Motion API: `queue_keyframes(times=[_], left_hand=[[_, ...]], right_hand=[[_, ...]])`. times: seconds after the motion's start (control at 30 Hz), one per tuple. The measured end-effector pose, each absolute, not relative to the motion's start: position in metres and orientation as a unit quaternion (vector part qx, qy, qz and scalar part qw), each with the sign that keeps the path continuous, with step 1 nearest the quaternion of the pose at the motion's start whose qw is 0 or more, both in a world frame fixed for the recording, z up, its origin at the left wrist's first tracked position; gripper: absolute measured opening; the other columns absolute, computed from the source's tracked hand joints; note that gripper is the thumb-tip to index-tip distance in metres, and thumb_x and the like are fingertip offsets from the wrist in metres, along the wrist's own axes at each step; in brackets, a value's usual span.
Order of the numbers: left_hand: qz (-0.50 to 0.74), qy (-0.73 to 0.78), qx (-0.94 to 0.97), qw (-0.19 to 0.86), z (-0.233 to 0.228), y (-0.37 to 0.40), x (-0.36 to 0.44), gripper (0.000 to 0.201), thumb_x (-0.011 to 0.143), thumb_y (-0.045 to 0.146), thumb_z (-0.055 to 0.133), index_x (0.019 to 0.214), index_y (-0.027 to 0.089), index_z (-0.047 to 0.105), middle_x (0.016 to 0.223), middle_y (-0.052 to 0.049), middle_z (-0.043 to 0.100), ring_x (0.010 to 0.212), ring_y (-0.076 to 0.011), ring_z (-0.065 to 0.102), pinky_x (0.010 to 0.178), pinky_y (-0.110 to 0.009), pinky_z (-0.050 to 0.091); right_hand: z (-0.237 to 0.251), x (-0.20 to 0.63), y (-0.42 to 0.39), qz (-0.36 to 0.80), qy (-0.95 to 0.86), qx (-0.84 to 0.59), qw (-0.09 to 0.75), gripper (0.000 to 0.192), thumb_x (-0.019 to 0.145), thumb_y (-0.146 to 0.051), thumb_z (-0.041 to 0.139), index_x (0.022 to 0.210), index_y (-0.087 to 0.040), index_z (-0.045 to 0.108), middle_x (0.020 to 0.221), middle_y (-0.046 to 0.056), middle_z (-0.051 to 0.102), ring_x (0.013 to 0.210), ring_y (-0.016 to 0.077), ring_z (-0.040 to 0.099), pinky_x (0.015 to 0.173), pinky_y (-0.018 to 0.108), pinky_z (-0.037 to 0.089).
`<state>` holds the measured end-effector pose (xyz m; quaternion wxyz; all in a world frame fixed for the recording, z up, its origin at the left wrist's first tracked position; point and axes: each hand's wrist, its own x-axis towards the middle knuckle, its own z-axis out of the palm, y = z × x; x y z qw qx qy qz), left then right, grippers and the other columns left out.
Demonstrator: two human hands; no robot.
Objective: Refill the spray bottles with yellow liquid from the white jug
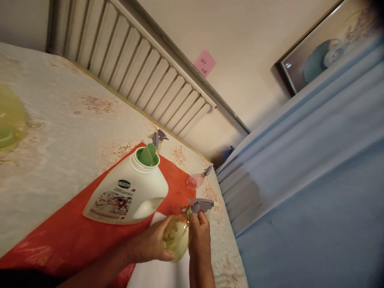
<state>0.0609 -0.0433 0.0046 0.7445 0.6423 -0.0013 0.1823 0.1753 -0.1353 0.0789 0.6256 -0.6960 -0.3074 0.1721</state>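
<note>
My left hand (150, 244) wraps around the round body of a small yellowish spray bottle (177, 236) at the table's near edge. My right hand (199, 234) grips the bottle's neck just under its grey trigger head (200, 205). Just behind stands a large white detergent jug (129, 194) with an open mouth and a green spout insert (147, 155), resting on a red sheet (69, 236). A pink spray bottle (195, 181) lies further back, and another grey-headed sprayer (158, 138) shows behind the jug.
The table carries a pale floral cloth (66, 120). A yellow-green translucent bowl (10, 118) sits at the left edge. A white radiator (135, 60) lines the wall, with a pink sticky note (204, 63) and a framed picture (324, 52). Blue curtain (315, 180) hangs at the right.
</note>
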Motion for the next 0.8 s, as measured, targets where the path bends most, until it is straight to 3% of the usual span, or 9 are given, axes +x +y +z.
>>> queue_keyframes(times=[0.13, 0.33, 0.43, 0.6, 0.8], left_hand=[[0.117, -0.114, 0.468, 0.869, 0.01, -0.041, 0.06, 0.085, 0.059, 0.035, 0.08, 0.136, 0.024, 0.046, 0.122, -0.005, 0.062, 0.113, -0.0281, 0.058, 0.095, -0.04, 0.046], [0.117, -0.082, 0.357, 0.923, 0.017, -0.04, 0.059, 0.061, 0.073, 0.052, 0.073, 0.122, 0.021, 0.055, 0.124, -0.011, 0.061, 0.115, -0.0289, 0.059, 0.1, -0.046, 0.042], [0.106, -0.079, 0.332, 0.934, 0.017, -0.042, 0.059, 0.064, 0.074, 0.055, 0.071, 0.125, 0.023, 0.051, 0.134, -0.013, 0.056, 0.121, -0.0309, 0.056, 0.099, -0.048, 0.042], [0.125, -0.081, 0.326, 0.934, 0.012, -0.046, 0.063, 0.086, 0.058, 0.044, 0.087, 0.131, 0.028, 0.044, 0.139, -0.011, 0.052, 0.128, -0.0308, 0.049, 0.101, -0.047, 0.041], [0.126, -0.089, 0.314, 0.937, 0.016, -0.047, 0.058, 0.067, 0.069, 0.037, 0.078, 0.129, 0.025, 0.05, 0.129, -0.01, 0.061, 0.114, -0.0264, 0.058, 0.092, -0.04, 0.045]], right_hand=[[0.084, 0.176, -0.139, 0.21, -0.322, -0.633, 0.671, 0.034, 0.075, -0.049, 0.066, 0.089, -0.017, 0.069, 0.091, 0.008, 0.074, 0.086, 0.0241, 0.069, 0.083, 0.037, 0.053], [0.093, 0.165, -0.137, 0.164, -0.276, -0.634, 0.704, 0.029, 0.081, -0.045, 0.062, 0.093, -0.02, 0.065, 0.089, 0.005, 0.074, 0.08, 0.021, 0.069, 0.076, 0.034, 0.054], [0.097, 0.162, -0.135, 0.105, -0.231, -0.666, 0.701, 0.028, 0.083, -0.043, 0.058, 0.097, -0.019, 0.064, 0.091, 0.005, 0.074, 0.082, 0.0208, 0.07, 0.075, 0.032, 0.054], [0.092, 0.164, -0.133, 0.055, -0.198, -0.693, 0.691, 0.035, 0.085, -0.045, 0.055, 0.101, -0.015, 0.065, 0.094, 0.009, 0.075, 0.082, 0.0225, 0.071, 0.073, 0.033, 0.055], [0.089, 0.166, -0.134, 0.009, -0.207, -0.736, 0.645, 0.035, 0.087, -0.047, 0.053, 0.096, -0.016, 0.067, 0.088, 0.006, 0.073, 0.079, 0.021, 0.068, 0.072, 0.031, 0.052]])
